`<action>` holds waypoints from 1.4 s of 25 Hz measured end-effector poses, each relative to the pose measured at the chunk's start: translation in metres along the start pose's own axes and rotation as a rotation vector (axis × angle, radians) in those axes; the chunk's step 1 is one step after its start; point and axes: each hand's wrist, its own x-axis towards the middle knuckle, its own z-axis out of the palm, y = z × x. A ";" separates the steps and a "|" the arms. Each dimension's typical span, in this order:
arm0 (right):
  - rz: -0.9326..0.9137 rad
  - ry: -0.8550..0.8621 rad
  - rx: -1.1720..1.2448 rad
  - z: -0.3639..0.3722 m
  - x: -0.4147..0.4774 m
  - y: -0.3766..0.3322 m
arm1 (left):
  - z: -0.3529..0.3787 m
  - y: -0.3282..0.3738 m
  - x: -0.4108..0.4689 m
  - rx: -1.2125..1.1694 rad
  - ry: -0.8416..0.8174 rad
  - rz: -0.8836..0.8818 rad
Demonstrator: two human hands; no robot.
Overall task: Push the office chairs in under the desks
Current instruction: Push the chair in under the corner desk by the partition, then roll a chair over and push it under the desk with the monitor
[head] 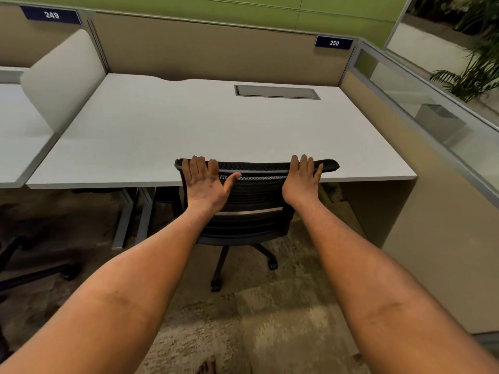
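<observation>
Your left hand (206,182) and right hand (302,179) lie flat and unclenched on the top edge of the black mesh chair (253,201), fingers draped over it; the chair's backrest touches the white tabletop's (162,136) front edge, seat tucked underneath.

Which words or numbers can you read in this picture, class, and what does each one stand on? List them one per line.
"249": white digits on a dark blue nameplate on the partition panel at the upper left.
"250": white digits on a dark blue nameplate on the partition panel behind the desk.
No other text shows on the desk or the chair.
</observation>
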 end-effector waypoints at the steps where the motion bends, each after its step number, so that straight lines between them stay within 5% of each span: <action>1: 0.014 -0.017 -0.041 0.000 -0.008 -0.005 | -0.004 -0.001 -0.002 -0.012 -0.019 -0.008; 6: 0.020 0.079 0.001 0.019 -0.076 -0.023 | -0.016 -0.015 -0.045 -0.098 -0.080 0.028; 24: -0.226 -0.193 0.230 0.042 -0.372 -0.004 | -0.093 -0.032 -0.401 -0.154 -0.208 -0.212; 35: -0.674 -0.310 0.149 0.042 -0.542 -0.181 | -0.198 -0.202 -0.584 -0.128 -0.116 -0.674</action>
